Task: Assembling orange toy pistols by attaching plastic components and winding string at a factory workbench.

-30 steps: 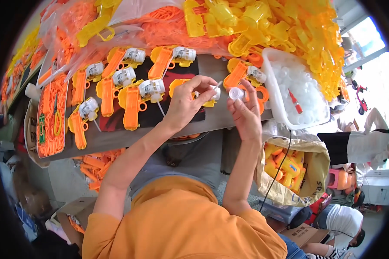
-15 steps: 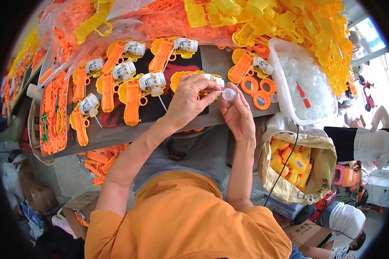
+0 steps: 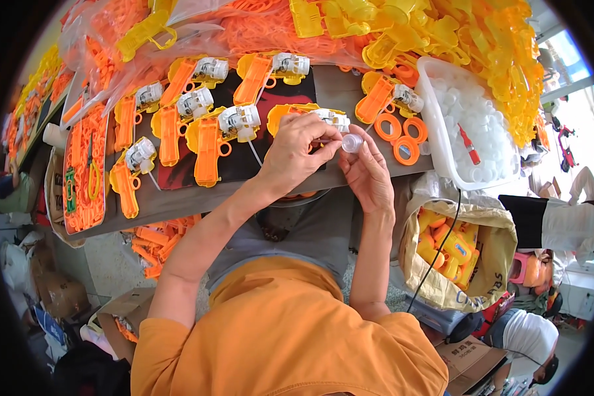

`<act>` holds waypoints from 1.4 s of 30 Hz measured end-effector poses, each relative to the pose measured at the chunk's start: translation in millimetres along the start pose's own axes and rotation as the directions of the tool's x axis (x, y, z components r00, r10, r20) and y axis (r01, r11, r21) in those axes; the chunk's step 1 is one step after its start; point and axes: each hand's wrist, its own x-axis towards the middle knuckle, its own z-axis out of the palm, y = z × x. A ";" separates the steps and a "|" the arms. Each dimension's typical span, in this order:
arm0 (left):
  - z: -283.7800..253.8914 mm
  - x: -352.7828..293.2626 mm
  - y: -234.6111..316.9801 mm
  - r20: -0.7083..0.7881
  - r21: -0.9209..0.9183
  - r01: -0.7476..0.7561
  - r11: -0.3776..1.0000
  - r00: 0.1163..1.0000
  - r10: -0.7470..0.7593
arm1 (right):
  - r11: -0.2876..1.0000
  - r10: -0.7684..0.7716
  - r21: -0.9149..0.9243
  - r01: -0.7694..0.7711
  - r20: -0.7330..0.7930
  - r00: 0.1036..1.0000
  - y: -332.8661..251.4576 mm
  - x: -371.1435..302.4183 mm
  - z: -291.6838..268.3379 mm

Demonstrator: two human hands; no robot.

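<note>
My right hand (image 3: 368, 173) is closed round a small clear round plastic cap (image 3: 351, 143), held between thumb and fingers. My left hand (image 3: 296, 150) pinches a thin whitish piece, too small to name, against the cap's left side. Just beyond my left hand lies a half-built toy gun (image 3: 282, 113), a yellow shell with a white mechanism (image 3: 334, 120), partly hidden by the hand. Several similar toy guns with orange grips, such as one toy gun (image 3: 206, 155), are spread over the table to the left. Another toy gun (image 3: 376, 99) lies beyond my right hand.
Orange rings (image 3: 406, 150) lie beside a white tub (image 3: 435, 142) of translucent caps with a red tool (image 3: 468, 144) on top. Yellow shells (image 3: 409, 30) are heaped behind. At left stands a tray of orange parts (image 3: 86, 198); a sack (image 3: 501, 264) of yellow parts sits right, below the table.
The whole view has shifted slightly, so the table things appear a little further right. Both hands stay together at the clear cap, with the left fingertips still against it.
</note>
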 end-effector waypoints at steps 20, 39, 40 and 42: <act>7.7 -10.0 3.8 0.016 -0.010 0.019 1.000 1.000 -0.019 | 0.996 -0.031 -0.082 0.027 -0.047 0.998 0.0 -10.8 4.2; 1.9 -43.3 10.4 -0.001 0.494 -0.136 0.859 0.988 0.157 | 0.203 -0.558 -0.969 0.140 0.003 0.830 25.5 -26.2 63.9; -0.9 -39.5 7.2 0.003 0.553 -0.171 0.816 0.979 0.204 | 0.182 -0.579 -0.970 0.161 0.027 0.815 24.2 -29.2 67.0; -7.2 -26.4 -0.7 -0.040 0.587 -0.138 0.798 0.979 0.198 | 0.148 -0.607 -0.964 0.220 0.087 0.790 23.0 -35.4 67.0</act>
